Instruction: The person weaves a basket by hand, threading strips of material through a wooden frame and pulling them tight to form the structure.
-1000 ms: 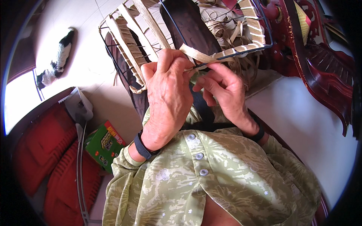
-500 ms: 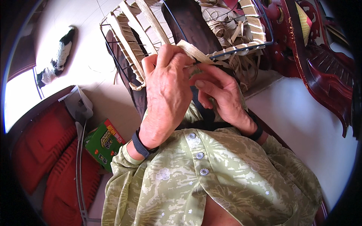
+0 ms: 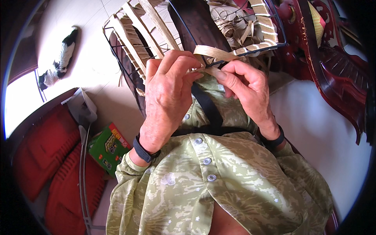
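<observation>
A black wire frame [image 3: 183, 21], partly wrapped in pale tan flat strips, stretches across my lap. A loose tan strip [image 3: 213, 52] curls over its near edge and runs down between my hands. My right hand [image 3: 250, 86] pinches this strip between thumb and fingers, just right of the wire. My left hand [image 3: 166, 88] is closed at the same near edge, its fingertips together on the strip where it meets the wire. What lies beneath the left fingers is mostly hidden. Wider tan strips [image 3: 158, 23] span the frame's left part, beyond my left hand.
A ball of twine [image 3: 226, 28] and loose strips lie beyond the frame. Dark red carved wooden furniture [image 3: 333, 78] stands at the right. On the left are red slatted pieces [image 3: 74, 184], a green box [image 3: 109, 147] and a black-and-white animal [image 3: 64, 56] on the floor.
My right hand has moved right and slightly up, drawing the strip out from my left hand. The loose strip now bends in a rounder loop. My left hand has shifted slightly left.
</observation>
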The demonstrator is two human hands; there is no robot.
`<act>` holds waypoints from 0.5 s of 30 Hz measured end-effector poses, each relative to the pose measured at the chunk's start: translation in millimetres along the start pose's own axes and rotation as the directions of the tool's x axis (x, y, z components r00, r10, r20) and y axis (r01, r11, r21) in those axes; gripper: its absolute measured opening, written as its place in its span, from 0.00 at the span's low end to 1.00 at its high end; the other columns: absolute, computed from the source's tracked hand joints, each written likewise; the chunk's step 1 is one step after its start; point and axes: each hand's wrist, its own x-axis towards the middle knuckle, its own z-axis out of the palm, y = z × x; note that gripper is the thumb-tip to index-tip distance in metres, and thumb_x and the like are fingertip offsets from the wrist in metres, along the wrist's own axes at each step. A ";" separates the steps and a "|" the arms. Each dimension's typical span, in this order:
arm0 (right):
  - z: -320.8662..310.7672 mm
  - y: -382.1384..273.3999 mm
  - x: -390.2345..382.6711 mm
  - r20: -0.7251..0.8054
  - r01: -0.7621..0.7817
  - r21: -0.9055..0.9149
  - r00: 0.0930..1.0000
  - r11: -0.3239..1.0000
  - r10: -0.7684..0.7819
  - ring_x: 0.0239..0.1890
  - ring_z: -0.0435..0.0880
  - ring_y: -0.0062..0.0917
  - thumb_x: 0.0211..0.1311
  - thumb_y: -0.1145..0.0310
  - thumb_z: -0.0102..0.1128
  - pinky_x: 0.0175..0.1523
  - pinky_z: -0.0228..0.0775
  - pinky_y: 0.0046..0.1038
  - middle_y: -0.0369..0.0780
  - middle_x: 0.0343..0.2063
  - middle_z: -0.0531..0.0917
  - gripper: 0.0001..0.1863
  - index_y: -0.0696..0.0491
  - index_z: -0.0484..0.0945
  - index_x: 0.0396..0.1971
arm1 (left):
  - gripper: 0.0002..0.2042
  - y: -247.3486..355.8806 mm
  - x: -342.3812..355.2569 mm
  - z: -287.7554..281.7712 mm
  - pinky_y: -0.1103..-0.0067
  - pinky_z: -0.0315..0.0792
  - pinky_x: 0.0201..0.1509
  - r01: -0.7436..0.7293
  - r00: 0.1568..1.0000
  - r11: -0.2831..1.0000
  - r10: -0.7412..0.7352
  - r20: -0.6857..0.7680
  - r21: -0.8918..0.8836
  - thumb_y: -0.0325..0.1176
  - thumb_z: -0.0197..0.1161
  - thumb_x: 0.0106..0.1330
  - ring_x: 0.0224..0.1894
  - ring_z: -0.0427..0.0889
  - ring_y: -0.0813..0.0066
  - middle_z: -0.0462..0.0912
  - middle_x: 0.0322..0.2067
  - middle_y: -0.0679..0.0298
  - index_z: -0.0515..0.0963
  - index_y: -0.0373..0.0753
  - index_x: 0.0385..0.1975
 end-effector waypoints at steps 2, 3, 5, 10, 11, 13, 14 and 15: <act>-0.9 -2.1 0.5 -0.009 0.222 -0.214 0.973 0.951 -0.229 0.23 0.77 0.17 0.63 0.70 0.69 0.28 0.69 0.23 0.34 0.24 0.80 0.06 0.57 0.82 0.31 | 0.11 -2.4 -2.4 1.3 0.72 0.66 0.49 -0.032 0.999 0.998 0.033 -0.018 0.046 0.23 0.68 0.57 0.38 0.76 0.64 0.83 0.41 0.70 0.80 0.44 0.38; -1.0 -3.7 0.8 0.005 0.323 -0.318 0.941 0.892 -0.339 0.24 0.77 0.19 0.61 0.70 0.71 0.29 0.69 0.24 0.35 0.24 0.79 0.06 0.56 0.82 0.30 | 0.11 -2.4 -3.1 1.1 0.72 0.66 0.49 -0.044 0.999 0.997 0.046 -0.029 0.056 0.23 0.69 0.57 0.39 0.76 0.65 0.83 0.42 0.70 0.80 0.44 0.38; 2.1 -9.8 -5.5 -0.011 0.335 -0.365 0.931 0.868 -0.364 0.31 0.80 0.27 0.55 0.69 0.75 0.34 0.73 0.29 0.37 0.28 0.78 0.09 0.55 0.82 0.29 | 0.11 -1.3 -4.3 2.0 0.73 0.67 0.48 -0.072 0.996 0.995 0.076 -0.054 0.076 0.24 0.70 0.56 0.39 0.77 0.66 0.82 0.42 0.70 0.80 0.44 0.38; 0.1 -21.5 -9.2 0.057 0.491 -0.452 0.849 0.745 -0.525 0.36 0.80 0.32 0.49 0.67 0.78 0.43 0.73 0.33 0.37 0.28 0.79 0.13 0.54 0.79 0.23 | 0.12 -2.7 -8.6 9.5 0.74 0.67 0.48 -0.073 0.986 0.994 0.083 -0.146 0.078 0.22 0.69 0.56 0.40 0.78 0.69 0.82 0.41 0.71 0.80 0.44 0.38; -2.1 -21.6 -7.0 0.093 0.537 -0.429 0.826 0.726 -0.556 0.36 0.80 0.33 0.48 0.67 0.78 0.44 0.72 0.33 0.37 0.28 0.80 0.13 0.54 0.78 0.22 | 0.12 -2.9 -9.6 9.6 0.74 0.67 0.47 -0.073 0.985 0.993 0.086 -0.149 0.090 0.22 0.69 0.56 0.41 0.78 0.70 0.82 0.41 0.71 0.80 0.44 0.38; -6.8 -19.3 -2.7 0.147 0.532 -0.282 0.846 0.798 -0.512 0.34 0.78 0.31 0.50 0.68 0.78 0.45 0.70 0.31 0.37 0.25 0.79 0.13 0.54 0.78 0.22 | 0.13 -3.8 -11.6 10.5 0.72 0.66 0.49 -0.106 0.979 0.987 0.125 -0.163 0.120 0.22 0.69 0.55 0.40 0.79 0.71 0.82 0.41 0.71 0.79 0.44 0.39; -9.0 -18.6 -1.3 0.176 0.513 -0.219 0.857 0.830 -0.483 0.34 0.78 0.30 0.50 0.69 0.77 0.44 0.70 0.30 0.36 0.23 0.79 0.13 0.55 0.78 0.22 | 0.13 -4.0 -12.3 10.4 0.71 0.66 0.50 -0.122 0.975 0.983 0.145 -0.169 0.136 0.22 0.69 0.55 0.40 0.79 0.71 0.82 0.41 0.70 0.79 0.43 0.40; -9.8 -18.5 -1.2 0.207 0.489 -0.155 0.866 0.858 -0.456 0.33 0.77 0.28 0.51 0.69 0.77 0.42 0.70 0.29 0.36 0.22 0.78 0.13 0.55 0.78 0.22 | 0.14 -3.2 -12.8 9.2 0.70 0.65 0.52 -0.135 0.975 0.977 0.161 -0.154 0.168 0.23 0.69 0.55 0.39 0.80 0.71 0.82 0.41 0.70 0.79 0.43 0.40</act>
